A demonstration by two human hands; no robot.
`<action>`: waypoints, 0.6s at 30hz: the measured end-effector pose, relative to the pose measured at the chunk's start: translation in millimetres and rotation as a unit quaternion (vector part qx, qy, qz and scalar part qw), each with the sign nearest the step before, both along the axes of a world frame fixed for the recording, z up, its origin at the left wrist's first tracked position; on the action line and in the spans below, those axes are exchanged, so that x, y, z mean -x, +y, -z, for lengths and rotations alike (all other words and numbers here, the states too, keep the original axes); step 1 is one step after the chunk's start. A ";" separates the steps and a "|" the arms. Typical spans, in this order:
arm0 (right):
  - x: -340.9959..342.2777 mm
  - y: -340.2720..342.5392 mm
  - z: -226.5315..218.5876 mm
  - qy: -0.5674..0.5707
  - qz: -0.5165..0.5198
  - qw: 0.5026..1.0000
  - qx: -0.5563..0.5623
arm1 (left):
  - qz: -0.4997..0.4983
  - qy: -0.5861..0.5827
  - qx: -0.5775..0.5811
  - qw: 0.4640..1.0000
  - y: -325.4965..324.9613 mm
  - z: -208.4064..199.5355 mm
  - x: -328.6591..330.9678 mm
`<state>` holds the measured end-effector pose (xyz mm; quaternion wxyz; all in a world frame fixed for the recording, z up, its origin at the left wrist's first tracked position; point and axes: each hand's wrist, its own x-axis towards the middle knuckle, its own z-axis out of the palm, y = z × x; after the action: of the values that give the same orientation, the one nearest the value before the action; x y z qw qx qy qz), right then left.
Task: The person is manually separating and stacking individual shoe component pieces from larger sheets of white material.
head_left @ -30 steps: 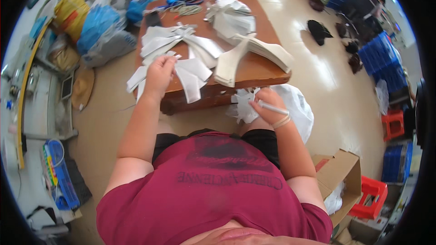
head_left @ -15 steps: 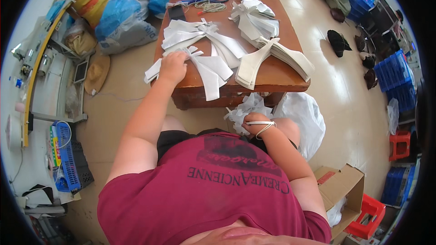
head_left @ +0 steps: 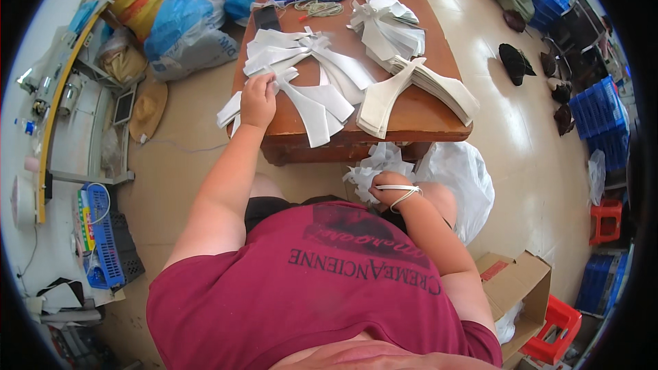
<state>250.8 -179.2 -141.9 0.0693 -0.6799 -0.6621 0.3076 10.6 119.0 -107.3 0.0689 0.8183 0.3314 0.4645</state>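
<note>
On the brown wooden table (head_left: 425, 41), my left hand (head_left: 258, 101) is at the left end of the nearest pile of white curved cloth pieces (head_left: 310, 113). Its fingers are bent in and seem to pinch a piece's edge; the fingertips are partly hidden. Low in front of the table, by my right knee, my right hand (head_left: 392, 188) is closed round a bunch of crumpled white cloth scraps (head_left: 373, 163). Pale bands (head_left: 404, 190) circle that wrist. A thick cream stack of curved pieces (head_left: 418, 89) straddles the table's near right corner.
More white pieces (head_left: 387, 27) lie farther back, with a dark phone (head_left: 267, 19) and a coil of cord (head_left: 319, 7). A white plastic bag (head_left: 456, 188) stands by my right knee. An open cardboard box (head_left: 514, 288) and a red stool (head_left: 555, 329) are at the lower right.
My left hand has pulled back slightly to the left, its fingers more bent. The nearest white pieces have shifted a little. My right hand keeps its hold on the scraps.
</note>
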 end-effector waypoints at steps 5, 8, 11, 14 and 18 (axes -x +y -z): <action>-0.5 -0.6 8.4 0.015 0.005 1.000 -0.020 | -0.051 0.050 -0.013 0.997 9.9 10.8 3.0; -0.1 -1.5 8.4 0.013 0.000 1.000 -0.022 | -0.101 0.161 0.012 0.982 3.9 7.9 0.9; 0.6 -3.8 5.2 0.022 0.019 0.999 -0.017 | -0.116 0.191 0.005 0.975 -9.8 -1.8 -2.7; 0.2 -2.1 3.0 0.011 0.006 1.000 -0.013 | -0.035 0.207 -0.021 0.977 -12.4 -17.5 -4.8; -1.0 -4.3 6.1 0.020 0.027 0.999 -0.027 | 0.153 0.298 -0.106 0.936 -27.1 -36.7 -11.8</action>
<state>251.8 -183.5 -148.1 0.1088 -0.6894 -0.6497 0.3013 22.4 91.9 -70.6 -0.0497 0.9627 0.1564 0.2151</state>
